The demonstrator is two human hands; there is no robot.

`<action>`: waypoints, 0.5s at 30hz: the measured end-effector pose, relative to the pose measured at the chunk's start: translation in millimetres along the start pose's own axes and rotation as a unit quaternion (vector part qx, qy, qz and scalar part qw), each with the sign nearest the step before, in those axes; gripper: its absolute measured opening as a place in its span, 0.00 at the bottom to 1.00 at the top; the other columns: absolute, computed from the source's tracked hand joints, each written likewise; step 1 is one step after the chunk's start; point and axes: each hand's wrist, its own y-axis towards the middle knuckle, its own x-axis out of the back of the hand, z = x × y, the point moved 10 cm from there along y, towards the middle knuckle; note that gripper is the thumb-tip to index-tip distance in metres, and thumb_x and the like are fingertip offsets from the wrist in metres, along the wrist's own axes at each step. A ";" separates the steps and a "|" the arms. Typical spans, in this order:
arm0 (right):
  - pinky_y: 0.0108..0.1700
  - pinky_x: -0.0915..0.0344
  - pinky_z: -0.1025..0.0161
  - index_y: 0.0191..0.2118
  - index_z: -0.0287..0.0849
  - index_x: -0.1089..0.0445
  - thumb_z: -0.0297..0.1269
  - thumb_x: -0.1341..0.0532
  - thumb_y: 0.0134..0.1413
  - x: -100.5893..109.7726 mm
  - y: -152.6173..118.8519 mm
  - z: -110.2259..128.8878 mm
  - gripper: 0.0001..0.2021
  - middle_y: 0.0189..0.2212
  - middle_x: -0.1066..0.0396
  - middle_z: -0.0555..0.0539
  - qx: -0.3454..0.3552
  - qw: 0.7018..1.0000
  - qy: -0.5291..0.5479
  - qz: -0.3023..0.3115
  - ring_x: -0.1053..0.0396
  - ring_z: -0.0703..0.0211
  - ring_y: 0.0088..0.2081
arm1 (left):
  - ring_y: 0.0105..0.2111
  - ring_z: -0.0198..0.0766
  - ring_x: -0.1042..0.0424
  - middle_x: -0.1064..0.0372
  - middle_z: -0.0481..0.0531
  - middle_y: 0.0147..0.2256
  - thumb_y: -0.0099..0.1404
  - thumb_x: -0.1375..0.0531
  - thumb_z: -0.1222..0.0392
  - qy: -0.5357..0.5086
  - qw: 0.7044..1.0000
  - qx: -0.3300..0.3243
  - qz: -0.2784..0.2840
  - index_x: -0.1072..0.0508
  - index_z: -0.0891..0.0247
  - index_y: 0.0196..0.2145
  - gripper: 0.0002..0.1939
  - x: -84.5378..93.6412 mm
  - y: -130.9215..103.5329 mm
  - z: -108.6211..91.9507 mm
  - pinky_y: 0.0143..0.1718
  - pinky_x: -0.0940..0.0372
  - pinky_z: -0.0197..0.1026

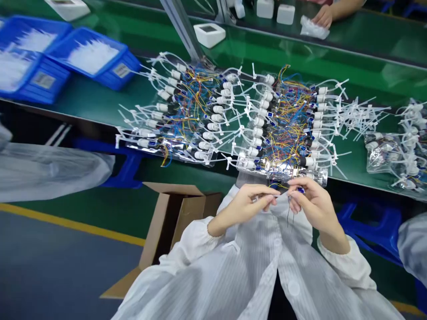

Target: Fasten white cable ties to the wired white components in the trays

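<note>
Tied parts look done, loose ties remain at right; the right hand pinches a wired part, the left hand nearly closed, its hold unclear.

A factory assembly line, judging by the long green workbench, blue bins and massed wired parts.

wire bundles ahead, ties beside; room above carton
</note>
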 end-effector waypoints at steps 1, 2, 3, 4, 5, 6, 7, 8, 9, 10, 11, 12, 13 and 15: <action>0.26 0.23 0.60 0.45 0.50 0.12 0.44 0.19 0.70 0.9 -0.7 -5.1 0.07 0.34 0.19 0.50 0.001 1.000 0.004 -0.015 0.25 0.59 0.24 | 0.31 0.39 0.21 0.12 0.59 0.37 0.85 0.30 0.36 0.013 1.000 -0.001 -0.019 0.05 0.60 0.51 0.25 -0.2 0.7 3.0 0.34 0.28 0.40; 0.30 0.21 0.60 0.43 0.50 0.12 0.43 0.18 0.67 0.9 -1.1 -7.4 0.07 0.34 0.17 0.49 0.012 1.000 0.000 -0.024 0.22 0.57 0.28 | 0.31 0.39 0.22 0.14 0.58 0.35 0.84 0.29 0.36 0.026 0.999 -0.007 -0.035 0.04 0.61 0.48 0.25 -0.4 1.5 4.8 0.34 0.30 0.40; 0.34 0.17 0.59 0.40 0.50 0.12 0.41 0.17 0.65 0.3 -1.3 -7.4 0.07 0.35 0.16 0.47 0.031 0.999 -0.009 -0.031 0.18 0.54 0.33 | 0.30 0.39 0.24 0.17 0.56 0.32 0.83 0.27 0.36 0.034 0.998 -0.015 -0.050 0.04 0.62 0.45 0.25 -0.5 2.4 5.9 0.33 0.32 0.40; 0.39 0.15 0.58 0.39 0.50 0.11 0.40 0.17 0.63 -0.7 -1.7 -6.7 0.06 0.37 0.15 0.45 0.050 0.998 -0.018 -0.037 0.16 0.52 0.38 | 0.28 0.37 0.28 0.21 0.54 0.29 0.81 0.26 0.36 0.034 0.997 -0.024 -0.064 0.04 0.62 0.43 0.25 -0.6 3.3 6.5 0.32 0.34 0.39; 0.41 0.14 0.56 0.40 0.50 0.09 0.40 0.18 0.64 -1.7 -2.2 -7.0 0.04 0.41 0.14 0.44 0.062 0.997 -0.022 -0.043 0.15 0.52 0.41 | 0.26 0.35 0.32 0.25 0.51 0.26 0.80 0.25 0.36 0.028 0.996 -0.030 -0.076 0.04 0.62 0.41 0.25 -0.4 4.2 7.4 0.30 0.38 0.39; 0.41 0.14 0.56 0.43 0.52 0.07 0.40 0.19 0.65 -2.2 -2.8 -8.8 0.03 0.45 0.14 0.44 0.066 0.996 -0.018 -0.050 0.15 0.53 0.40 | 0.25 0.33 0.36 0.28 0.49 0.25 0.79 0.24 0.36 0.019 0.995 -0.033 -0.088 0.04 0.62 0.41 0.25 0.1 4.9 8.7 0.28 0.41 0.38; 0.38 0.15 0.56 0.47 0.53 0.06 0.41 0.21 0.67 -2.4 -3.6 -11.8 0.06 0.48 0.16 0.44 0.064 0.996 -0.008 -0.058 0.16 0.55 0.37 | 0.24 0.32 0.39 0.30 0.48 0.24 0.78 0.23 0.36 0.010 0.994 -0.034 -0.100 0.04 0.62 0.40 0.24 1.3 5.4 10.0 0.26 0.44 0.38; 0.36 0.16 0.55 0.50 0.54 0.06 0.41 0.22 0.69 -2.7 -4.5 -15.6 0.08 0.48 0.17 0.45 0.057 0.996 0.006 -0.064 0.18 0.56 0.34 | 0.23 0.31 0.41 0.30 0.48 0.24 0.77 0.22 0.36 0.002 0.993 -0.034 -0.112 0.04 0.62 0.39 0.24 2.8 5.5 11.3 0.25 0.46 0.37; 0.35 0.17 0.55 0.53 0.56 0.06 0.41 0.22 0.70 -2.8 -5.5 -19.2 0.10 0.46 0.19 0.47 0.051 0.996 0.023 -0.070 0.19 0.57 0.32 | 0.23 0.31 0.42 0.29 0.48 0.25 0.77 0.21 0.36 -0.004 0.992 -0.033 -0.124 0.04 0.62 0.39 0.24 4.6 5.5 12.6 0.24 0.48 0.37; 0.35 0.18 0.55 0.54 0.57 0.07 0.41 0.22 0.70 -2.6 -6.7 -22.6 0.11 0.42 0.20 0.49 0.043 0.995 0.038 -0.077 0.20 0.57 0.30 | 0.22 0.30 0.42 0.29 0.48 0.25 0.75 0.20 0.35 -0.007 0.990 -0.032 -0.135 0.04 0.62 0.38 0.24 6.8 5.2 13.6 0.23 0.49 0.37; 0.35 0.18 0.56 0.54 0.57 0.07 0.41 0.21 0.70 -1.8 -7.8 -25.7 0.11 0.38 0.21 0.51 0.035 0.995 0.045 -0.085 0.20 0.56 0.30 | 0.22 0.30 0.43 0.29 0.48 0.24 0.74 0.19 0.35 -0.008 0.989 -0.031 -0.146 0.04 0.61 0.37 0.24 9.0 4.8 14.7 0.23 0.49 0.37; 0.34 0.19 0.56 0.53 0.58 0.08 0.42 0.20 0.69 -1.2 -8.5 -28.9 0.10 0.35 0.21 0.52 0.023 0.995 0.042 -0.090 0.20 0.55 0.30 | 0.22 0.30 0.43 0.30 0.47 0.24 0.74 0.19 0.35 -0.009 0.987 -0.030 -0.156 0.04 0.61 0.37 0.24 11.1 4.3 15.8 0.23 0.49 0.37; 0.34 0.20 0.56 0.52 0.58 0.08 0.42 0.20 0.69 -0.1 -9.0 -32.0 0.08 0.35 0.19 0.51 0.008 0.995 0.033 -0.095 0.22 0.55 0.30 | 0.21 0.29 0.44 0.30 0.47 0.23 0.74 0.19 0.35 -0.012 0.986 -0.028 -0.164 0.04 0.61 0.36 0.24 12.8 3.9 17.2 0.23 0.48 0.37; 0.33 0.22 0.55 0.48 0.58 0.08 0.44 0.20 0.69 0.4 -8.6 -35.3 0.05 0.41 0.16 0.49 -0.013 0.995 0.020 -0.094 0.24 0.55 0.30 | 0.21 0.29 0.44 0.28 0.48 0.24 0.74 0.19 0.35 -0.025 0.985 -0.019 -0.172 0.05 0.61 0.35 0.25 14.0 3.6 21.3 0.22 0.47 0.37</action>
